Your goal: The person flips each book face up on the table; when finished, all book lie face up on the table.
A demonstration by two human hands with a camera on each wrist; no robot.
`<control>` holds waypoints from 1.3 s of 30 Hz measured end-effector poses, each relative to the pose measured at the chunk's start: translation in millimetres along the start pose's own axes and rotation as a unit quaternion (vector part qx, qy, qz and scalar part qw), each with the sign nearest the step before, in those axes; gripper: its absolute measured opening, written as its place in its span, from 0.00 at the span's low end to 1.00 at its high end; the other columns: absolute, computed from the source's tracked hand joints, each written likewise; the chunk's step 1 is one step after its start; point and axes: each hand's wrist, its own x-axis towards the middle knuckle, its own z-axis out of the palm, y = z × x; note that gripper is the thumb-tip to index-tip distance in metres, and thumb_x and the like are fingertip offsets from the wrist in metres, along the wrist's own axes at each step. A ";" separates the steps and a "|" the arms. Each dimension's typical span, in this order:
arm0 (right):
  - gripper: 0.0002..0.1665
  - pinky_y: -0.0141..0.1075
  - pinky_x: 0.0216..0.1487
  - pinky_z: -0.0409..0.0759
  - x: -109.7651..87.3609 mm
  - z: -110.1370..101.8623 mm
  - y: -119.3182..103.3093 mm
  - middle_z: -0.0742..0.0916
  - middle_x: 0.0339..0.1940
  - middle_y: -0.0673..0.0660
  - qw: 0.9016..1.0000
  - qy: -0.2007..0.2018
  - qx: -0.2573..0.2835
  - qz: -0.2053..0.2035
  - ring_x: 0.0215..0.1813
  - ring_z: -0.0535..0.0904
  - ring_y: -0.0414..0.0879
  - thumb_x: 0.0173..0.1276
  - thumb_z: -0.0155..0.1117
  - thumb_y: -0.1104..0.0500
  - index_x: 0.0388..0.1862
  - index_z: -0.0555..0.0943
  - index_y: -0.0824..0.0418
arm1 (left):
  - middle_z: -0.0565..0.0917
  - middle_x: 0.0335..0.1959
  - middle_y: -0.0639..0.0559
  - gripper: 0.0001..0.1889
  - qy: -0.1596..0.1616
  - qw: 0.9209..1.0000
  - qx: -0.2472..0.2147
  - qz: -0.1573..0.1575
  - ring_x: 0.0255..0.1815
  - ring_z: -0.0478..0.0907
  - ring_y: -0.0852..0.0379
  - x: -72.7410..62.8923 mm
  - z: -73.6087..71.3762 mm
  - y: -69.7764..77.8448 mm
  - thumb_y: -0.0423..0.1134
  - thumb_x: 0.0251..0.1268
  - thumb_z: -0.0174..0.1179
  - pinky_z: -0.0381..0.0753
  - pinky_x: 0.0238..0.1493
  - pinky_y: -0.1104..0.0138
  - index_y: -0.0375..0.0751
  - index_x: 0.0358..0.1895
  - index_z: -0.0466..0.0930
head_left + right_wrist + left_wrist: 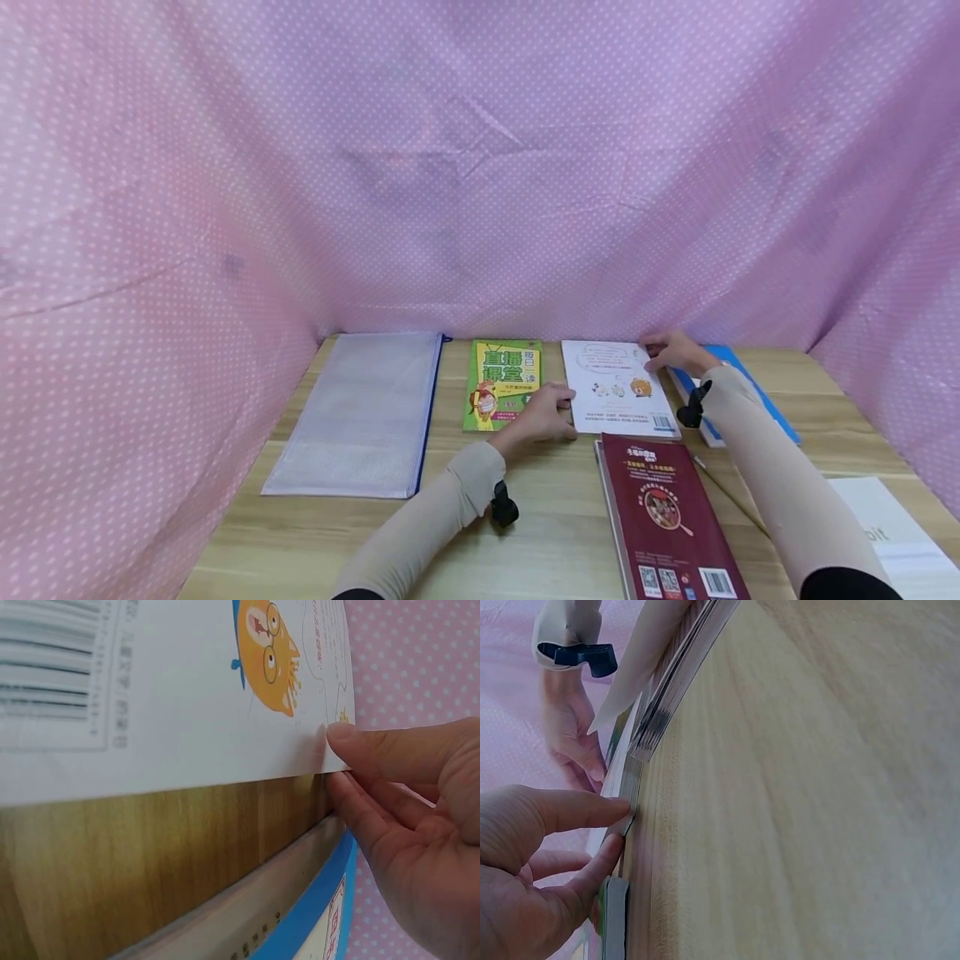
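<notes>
A white book [618,404] with cartoon animals and a barcode on its cover lies between my two hands. My left hand [542,414] is at its lower left edge; in the left wrist view the thumb and a finger pinch the book's corner. My right hand [677,352] holds the upper right corner. There, in the right wrist view, the thumb [345,733] lies on the cover and the other fingers are at the edge below. To the left sits a green book [504,375], and on the right a blue book [753,392] is partly hidden by the right wrist.
A dark red book [667,517] lies just in front of the white one, a thin stick [731,497] beside it. A translucent zip pouch [356,417] occupies the left of the wooden table, a white booklet [885,517] the near right. Pink dotted cloth [480,208] surrounds the table.
</notes>
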 end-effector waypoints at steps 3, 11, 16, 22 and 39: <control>0.39 0.63 0.74 0.65 1.9 1.5 -0.4 0.72 0.69 0.78 1.000 0.001 0.008 -0.005 0.70 0.68 0.69 0.69 0.67 0.66 0.76 0.63 0.73 | 0.77 0.62 0.45 0.40 0.002 1.000 0.009 -0.004 0.54 0.77 0.57 -0.6 -1.7 0.5 0.26 0.45 0.77 0.81 0.54 0.73 0.35 0.68 0.75; 0.40 0.61 0.73 0.67 2.8 3.1 2.6 0.74 0.67 0.77 1.000 0.000 0.006 -0.015 0.65 0.70 0.65 0.69 0.68 0.66 0.75 0.64 0.75 | 0.78 0.62 0.44 0.40 -0.012 1.000 0.023 -0.015 0.54 0.76 0.56 -4.8 -3.4 1.3 0.25 0.45 0.77 0.82 0.53 0.72 0.37 0.68 0.76; 0.39 0.61 0.72 0.67 3.4 5.0 2.5 0.74 0.66 0.77 1.000 -0.001 0.004 -0.012 0.63 0.70 0.65 0.70 0.66 0.66 0.76 0.63 0.74 | 0.77 0.62 0.43 0.39 -0.011 1.000 0.017 -0.012 0.55 0.76 0.55 -6.0 -3.3 1.1 0.25 0.45 0.77 0.82 0.54 0.71 0.36 0.68 0.77; 0.39 0.62 0.77 0.61 3.3 3.4 -0.9 0.66 0.74 0.79 0.999 -0.016 0.024 -0.016 0.74 0.62 0.71 0.71 0.64 0.67 0.76 0.61 0.75 | 0.77 0.62 0.42 0.39 -0.006 1.000 0.022 -0.004 0.54 0.75 0.55 -5.5 -4.1 2.3 0.24 0.43 0.77 0.81 0.51 0.73 0.36 0.67 0.77; 0.39 0.59 0.70 0.74 -12.9 -11.7 -20.9 0.65 0.76 0.78 0.996 -0.015 0.052 -0.067 0.72 0.69 0.72 0.73 0.60 0.68 0.79 0.58 0.72 | 0.75 0.67 0.40 0.40 0.004 1.000 0.017 -0.004 0.55 0.77 0.54 -5.0 -3.8 2.8 0.23 0.44 0.77 0.81 0.51 0.73 0.31 0.68 0.75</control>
